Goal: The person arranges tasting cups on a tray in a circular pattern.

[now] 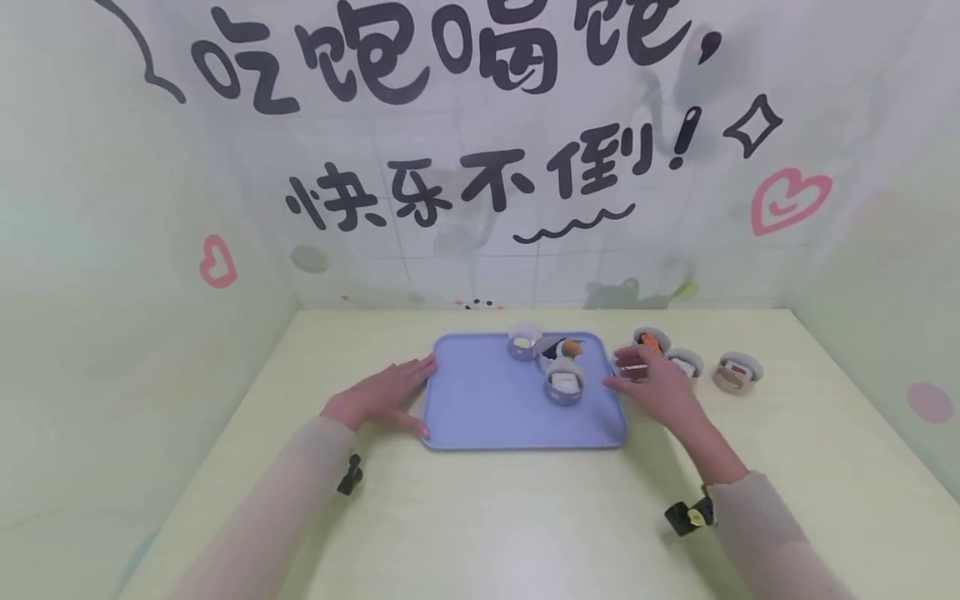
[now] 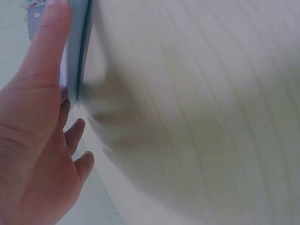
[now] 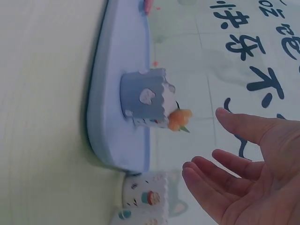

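Observation:
A blue tray [image 1: 487, 417] lies on the table. My left hand [image 1: 390, 390] is spread at its left edge, fingertips and thumb touching the rim. On the tray's right half stand three scalloped paper cups with small food pieces: one at the back [image 1: 524, 352], one with a dark, white and orange piece [image 1: 550, 357], and a blue-grey cup [image 1: 564, 397] in front. My right hand [image 1: 663, 396] hovers over the tray's right edge, fingers apart and holding nothing. In the right wrist view, a printed white cup [image 3: 145, 190] stands just beyond the tray; the hand partly hides it in the head view.
Right of the tray stand more cups: one with an orange piece [image 1: 651, 340], a white-filled one [image 1: 686, 364] and a brown one [image 1: 737, 375] farthest right. A wall with large lettering [image 1: 495, 179] closes off the table's [image 1: 480, 517] back; side walls flank it.

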Demonstrator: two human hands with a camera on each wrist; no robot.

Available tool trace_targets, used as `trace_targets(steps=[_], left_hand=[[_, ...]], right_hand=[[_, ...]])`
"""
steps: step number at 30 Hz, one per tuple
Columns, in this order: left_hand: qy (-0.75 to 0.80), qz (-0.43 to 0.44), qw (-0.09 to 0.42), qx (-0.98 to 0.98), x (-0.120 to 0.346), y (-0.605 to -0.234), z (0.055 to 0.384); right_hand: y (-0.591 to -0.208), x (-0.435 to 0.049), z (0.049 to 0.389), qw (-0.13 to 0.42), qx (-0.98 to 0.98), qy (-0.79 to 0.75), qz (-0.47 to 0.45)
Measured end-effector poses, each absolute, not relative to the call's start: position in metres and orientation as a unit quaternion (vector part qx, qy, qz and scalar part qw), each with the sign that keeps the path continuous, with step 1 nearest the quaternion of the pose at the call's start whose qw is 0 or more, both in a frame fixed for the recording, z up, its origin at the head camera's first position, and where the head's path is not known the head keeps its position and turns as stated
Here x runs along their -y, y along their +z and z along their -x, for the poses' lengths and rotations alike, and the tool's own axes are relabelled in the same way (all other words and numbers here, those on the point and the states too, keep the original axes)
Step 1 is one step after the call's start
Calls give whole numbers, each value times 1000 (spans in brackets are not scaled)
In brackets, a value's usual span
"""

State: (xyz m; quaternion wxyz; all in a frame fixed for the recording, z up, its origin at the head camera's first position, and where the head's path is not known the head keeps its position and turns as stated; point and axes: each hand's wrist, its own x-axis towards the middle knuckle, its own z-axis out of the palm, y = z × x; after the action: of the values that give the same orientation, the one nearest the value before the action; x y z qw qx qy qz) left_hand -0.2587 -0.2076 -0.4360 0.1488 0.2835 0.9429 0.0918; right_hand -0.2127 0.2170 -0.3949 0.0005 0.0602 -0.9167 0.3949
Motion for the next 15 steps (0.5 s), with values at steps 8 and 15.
trace_targets(steps=[8,15], left_hand=[[90,-282,139,-945,206,-436,259],[89,-288,141,-943,208,-437,262]], right_hand=[[-373,-284,208,52,924,378,-3],[-380,-343,217,90,928,357,57]])
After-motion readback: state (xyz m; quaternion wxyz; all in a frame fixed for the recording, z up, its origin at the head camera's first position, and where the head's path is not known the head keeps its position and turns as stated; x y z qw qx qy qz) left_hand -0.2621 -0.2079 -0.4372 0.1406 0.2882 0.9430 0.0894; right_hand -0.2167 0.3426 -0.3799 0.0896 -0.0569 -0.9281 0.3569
